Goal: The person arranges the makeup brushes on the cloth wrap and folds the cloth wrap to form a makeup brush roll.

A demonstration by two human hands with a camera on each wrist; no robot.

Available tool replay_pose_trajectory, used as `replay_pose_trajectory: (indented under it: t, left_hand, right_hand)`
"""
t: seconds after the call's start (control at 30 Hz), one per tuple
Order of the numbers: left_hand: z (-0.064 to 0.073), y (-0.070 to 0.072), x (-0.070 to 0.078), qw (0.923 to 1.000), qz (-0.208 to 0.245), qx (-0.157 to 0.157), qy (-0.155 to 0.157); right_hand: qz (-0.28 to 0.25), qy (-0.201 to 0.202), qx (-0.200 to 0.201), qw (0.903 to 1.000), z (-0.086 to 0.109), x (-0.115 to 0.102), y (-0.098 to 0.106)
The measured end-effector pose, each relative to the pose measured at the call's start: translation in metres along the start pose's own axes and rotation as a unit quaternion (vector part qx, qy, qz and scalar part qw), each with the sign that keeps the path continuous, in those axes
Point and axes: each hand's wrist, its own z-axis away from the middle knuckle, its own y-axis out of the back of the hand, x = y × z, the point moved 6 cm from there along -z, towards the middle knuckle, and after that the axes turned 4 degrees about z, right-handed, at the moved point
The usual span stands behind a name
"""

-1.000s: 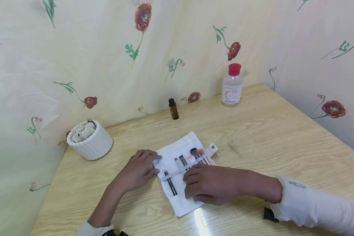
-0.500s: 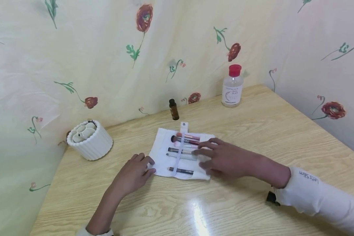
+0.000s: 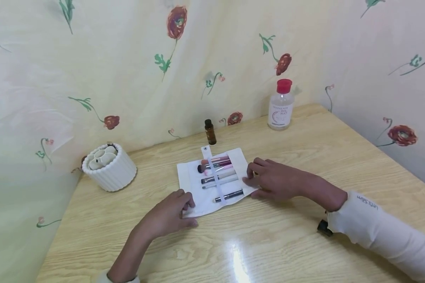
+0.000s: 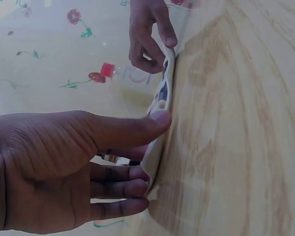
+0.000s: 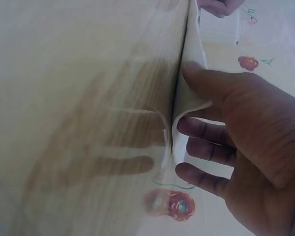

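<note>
A white makeup brush roll [image 3: 198, 196] lies unfolded on the wooden table, its snap tab [image 3: 206, 149] pointing to the back. Several makeup brushes [image 3: 217, 179] lie side by side under its elastic band, handles tucked into a pocket at the right. My left hand [image 3: 170, 214] holds the roll's near left corner between thumb and fingers. Over at the right edge my right hand [image 3: 274, 179] grips the cloth, thumb on the near side. The right wrist view shows that cloth edge [image 5: 187, 101] bent up between thumb and fingers.
A small brown bottle [image 3: 210, 133] stands just behind the roll. Farther right at the back is a clear bottle with a red cap [image 3: 281, 106]. At the back left sits a white ribbed holder [image 3: 111, 169]. Floral cloth [image 3: 134, 78] covers the wall behind the table.
The brush roll has turned counterclockwise, its tab going from the right to the back. My right hand has moved up and right onto the roll's right edge; the left has shifted to the near left corner.
</note>
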Motion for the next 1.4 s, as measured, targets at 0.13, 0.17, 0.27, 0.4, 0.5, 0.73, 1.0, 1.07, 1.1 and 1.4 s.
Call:
replay_pose_trajectory:
  t: [0.13,0.17,0.27,0.4,0.5,0.73,1.0,1.07,1.1,1.4]
  left_hand:
    - [-0.001,0.000,-0.003,0.9995,-0.003,0.018,-0.025]
    - [-0.001,0.000,-0.004,0.9993,-0.001,0.020,-0.030]
    - [-0.002,0.001,-0.007,0.9986,0.016,0.026,-0.042]
    - [-0.004,0.004,-0.012,0.9978,0.036,0.045,-0.034]
    - [-0.006,0.005,-0.015,0.9966,0.054,0.060,-0.016]
    - [-0.008,0.003,-0.019,0.9953,0.067,0.070,0.001]
    - [-0.012,-0.001,-0.025,0.9921,0.091,0.079,0.035]
    - [-0.013,-0.002,-0.028,0.9901,0.099,0.084,0.051]
    - [-0.014,-0.003,-0.029,0.9894,0.101,0.089,0.056]
    - [-0.016,-0.006,-0.030,0.9847,0.106,0.130,0.046]
  right_hand:
    - [-0.010,0.007,0.013,0.9998,0.001,0.000,-0.001]
    - [-0.016,0.007,0.013,0.9998,0.001,0.001,-0.002]
    - [-0.051,-0.002,0.016,0.9985,0.000,0.002,-0.005]
    - [-0.080,-0.004,0.053,0.9954,-0.002,0.004,-0.004]
    - [-0.094,-0.008,0.075,0.9927,-0.005,0.006,-0.002]
    - [-0.132,-0.042,0.075,0.9876,-0.008,0.011,-0.007]
    - [-0.136,-0.072,0.073,0.9853,-0.011,0.012,-0.008]
    - [-0.134,-0.074,0.073,0.9855,-0.012,0.012,-0.008]
    - [-0.132,-0.074,0.074,0.9857,-0.012,0.012,-0.007]
    - [-0.056,-0.030,0.106,0.9923,-0.010,0.003,-0.002]
